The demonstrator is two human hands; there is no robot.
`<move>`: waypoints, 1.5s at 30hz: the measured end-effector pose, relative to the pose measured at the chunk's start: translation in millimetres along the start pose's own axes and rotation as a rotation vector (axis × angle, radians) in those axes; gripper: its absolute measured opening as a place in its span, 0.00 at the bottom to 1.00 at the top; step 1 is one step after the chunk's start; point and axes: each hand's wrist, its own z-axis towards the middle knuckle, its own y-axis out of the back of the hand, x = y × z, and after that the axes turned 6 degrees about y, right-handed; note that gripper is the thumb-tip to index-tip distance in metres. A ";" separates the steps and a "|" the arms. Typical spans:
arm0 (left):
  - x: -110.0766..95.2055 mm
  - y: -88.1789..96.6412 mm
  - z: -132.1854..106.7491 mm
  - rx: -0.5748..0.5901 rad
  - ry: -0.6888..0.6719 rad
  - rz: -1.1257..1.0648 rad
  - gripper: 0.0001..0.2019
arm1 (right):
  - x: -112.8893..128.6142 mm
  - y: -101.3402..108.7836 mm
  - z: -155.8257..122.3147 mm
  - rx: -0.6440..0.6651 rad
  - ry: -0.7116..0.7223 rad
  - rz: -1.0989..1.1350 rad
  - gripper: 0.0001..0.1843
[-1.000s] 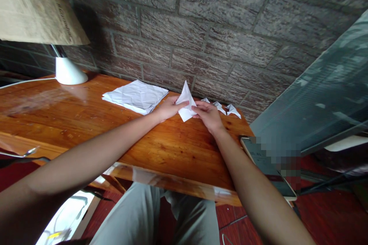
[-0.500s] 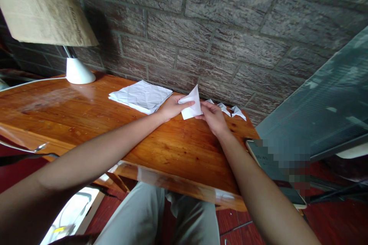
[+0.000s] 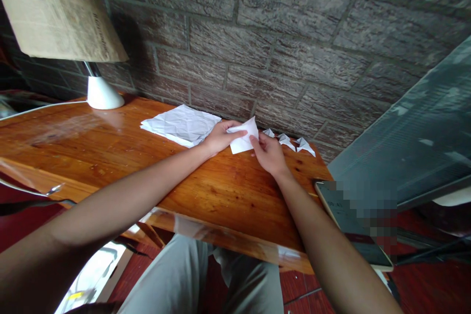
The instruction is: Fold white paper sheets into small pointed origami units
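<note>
A small folded sheet of white paper [image 3: 242, 143] is held between both hands above the wooden table [image 3: 221, 191]. My left hand [image 3: 221, 136] pinches its left side, the thumb lying across the front. On the right edge, my right hand [image 3: 270, 153] grips the paper with its thumb on the near face; the other fingers are partly hidden behind. Left of my left hand lies a stack of creased white paper sheets [image 3: 180, 124]. Just beyond my right hand sit several small folded white paper pieces [image 3: 304, 146] along the table's back edge.
A white-based lamp [image 3: 103, 93] with a brown paper shade stands at the back left, its cord running left. A brick wall [image 3: 206, 34] borders the table's far side. To the right are a phone-like device [image 3: 342, 216] and a translucent panel [image 3: 415, 127].
The paper's raised top corner has come down a little. My right thumb has moved from the edge onto the paper's front face. My left hand keeps its hold.
</note>
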 end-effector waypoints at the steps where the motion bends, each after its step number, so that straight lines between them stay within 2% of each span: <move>1: 0.7 -0.3 0.3 0.011 -0.027 0.025 0.19 | -1.9 1.0 0.5 -0.006 0.004 -0.033 0.23; 7: 5.2 -0.2 3.4 0.016 -0.151 0.135 0.20 | -4.8 3.4 1.7 0.038 0.026 -0.109 0.23; 14: 8.8 6.1 4.0 0.027 -0.064 0.220 0.23 | -5.7 2.9 2.3 0.063 -0.003 -0.078 0.25; 19: 10.7 2.0 4.1 0.016 -0.006 0.117 0.23 | -5.5 4.8 4.8 -0.009 -0.016 -0.028 0.26; 25: 12.3 -2.2 5.7 0.048 0.104 -0.145 0.23 | -0.8 4.4 4.6 -0.098 0.002 0.028 0.20; 28: 12.9 -1.5 6.3 0.067 0.141 -0.193 0.23 | -0.2 4.9 4.2 -0.118 0.003 0.044 0.16; 33: 8.6 0.3 4.2 0.078 0.101 -0.163 0.21 | -1.7 6.0 3.7 -0.074 0.043 0.003 0.14; 39: 4.2 0.5 2.3 0.064 0.067 -0.185 0.24 | 1.6 5.7 1.9 -0.010 0.046 0.032 0.16; 45: 1.7 0.1 1.7 0.090 0.032 -0.200 0.24 | 3.7 3.4 3.3 -0.067 -0.003 0.126 0.22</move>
